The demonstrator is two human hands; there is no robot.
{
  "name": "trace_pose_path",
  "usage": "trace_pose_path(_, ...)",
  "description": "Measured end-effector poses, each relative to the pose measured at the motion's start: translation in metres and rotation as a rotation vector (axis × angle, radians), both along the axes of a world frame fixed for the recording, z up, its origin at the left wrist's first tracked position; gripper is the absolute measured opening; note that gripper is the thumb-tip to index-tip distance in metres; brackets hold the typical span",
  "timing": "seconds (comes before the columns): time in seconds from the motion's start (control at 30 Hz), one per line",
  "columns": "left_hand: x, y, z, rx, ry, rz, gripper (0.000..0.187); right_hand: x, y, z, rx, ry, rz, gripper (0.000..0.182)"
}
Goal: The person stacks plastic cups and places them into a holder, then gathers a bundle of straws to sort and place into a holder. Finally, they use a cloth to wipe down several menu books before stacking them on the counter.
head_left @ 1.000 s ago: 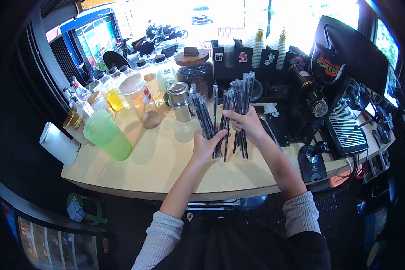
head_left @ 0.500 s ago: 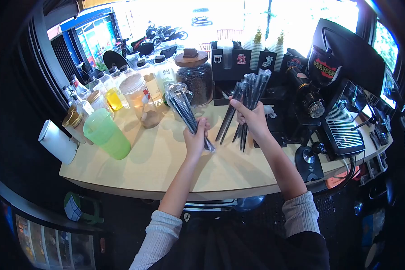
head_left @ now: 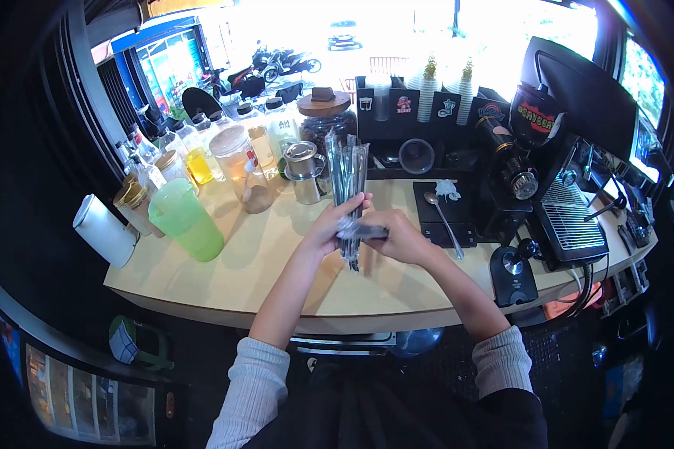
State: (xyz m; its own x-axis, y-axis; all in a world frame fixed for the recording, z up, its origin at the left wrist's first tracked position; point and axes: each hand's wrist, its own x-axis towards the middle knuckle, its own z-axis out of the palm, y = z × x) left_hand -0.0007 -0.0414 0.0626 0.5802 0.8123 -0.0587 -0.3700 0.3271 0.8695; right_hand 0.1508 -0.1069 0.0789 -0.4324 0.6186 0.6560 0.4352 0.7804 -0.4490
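Observation:
My left hand (head_left: 326, 226) is closed around a bundle of black straws in clear wrappers (head_left: 348, 168), held nearly upright above the counter. Against it, my right hand (head_left: 401, 236) is closed on more wrapped straws (head_left: 368, 230), which lie crosswise at the lower part of the left bundle and are partly blurred. Both hands meet over the middle of the wooden counter (head_left: 277, 280). Just beyond my left hand stands a metal drip coffee filter (head_left: 305, 161). To the right of my right hand, a spoon (head_left: 445, 224) rests on a black scale (head_left: 433, 213).
Along the left are a green pitcher (head_left: 187, 221), a white container (head_left: 105, 232), a clear canister (head_left: 240, 168) and several bottles. A bean jar (head_left: 328, 123) and a black cup organizer (head_left: 397, 135) line the back. A grinder (head_left: 513, 168) and espresso machine (head_left: 569, 217) occupy the right.
My hands have come together; the left bundle has turned more upright, and the right hand's straws have swung from upright to crosswise. The spoon and scale are now uncovered.

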Motion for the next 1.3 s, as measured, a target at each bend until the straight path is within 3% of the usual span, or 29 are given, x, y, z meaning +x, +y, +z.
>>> trace_pose_path(0.07, -0.006, 0.011, -0.016, 0.027, -0.044, -0.001, 0.032, 0.004, -0.011, 0.008, -0.491, 0.235, -0.139, 0.015)
trace_pose_path(0.13, -0.011, 0.002, -0.018, 0.172, 0.014, 0.02, 0.029, 0.012, 0.006, 0.0, -0.407, 0.394, -0.041, 0.018)
trace_pose_path(0.2, -0.012, -0.013, -0.015, 0.205, 0.038, 0.035, 0.028, 0.012, 0.006, 0.01, -0.674, 0.879, -0.05, 0.029)
trace_pose_path(0.27, -0.013, -0.021, -0.017, 0.253, 0.108, -0.035, 0.027, 0.011, 0.009, 0.018, -0.711, 0.94, 0.023, 0.037)
trace_pose_path(0.37, -0.011, -0.029, -0.018, 0.316, 0.147, -0.103, 0.026, 0.008, 0.011, 0.022, -1.0, 0.899, 0.101, 0.021)
trace_pose_path(0.47, -0.011, -0.035, -0.017, 0.349, 0.175, -0.125, 0.026, 0.01, 0.016, 0.018, -1.03, 0.863, 0.187, 0.016)
trace_pose_path(0.77, -0.008, -0.04, -0.026, 0.423, 0.169, 0.105, 0.026, 0.006, 0.013, 0.011, -0.902, 0.935, 0.114, 0.017)
trace_pose_path(0.93, -0.006, -0.041, -0.029, 0.306, 0.023, 0.215, 0.034, 0.009, 0.017, 0.008, -0.729, 0.979, 0.105, 0.015)
trace_pose_path(1.0, -0.008, -0.037, -0.034, 0.29, -0.075, 0.172, 0.033, 0.009, 0.02, 0.007, -0.732, 0.958, 0.053, 0.016)
trace_pose_path(1.07, -0.008, -0.035, -0.035, 0.343, -0.126, 0.158, 0.029, 0.003, 0.022, 0.008, -0.585, 1.046, -0.156, 0.017)
trace_pose_path(1.3, -0.009, -0.038, -0.035, 0.308, -0.175, 0.11, 0.028, -0.002, 0.012, 0.015, -0.724, 0.991, 0.108, 0.02)
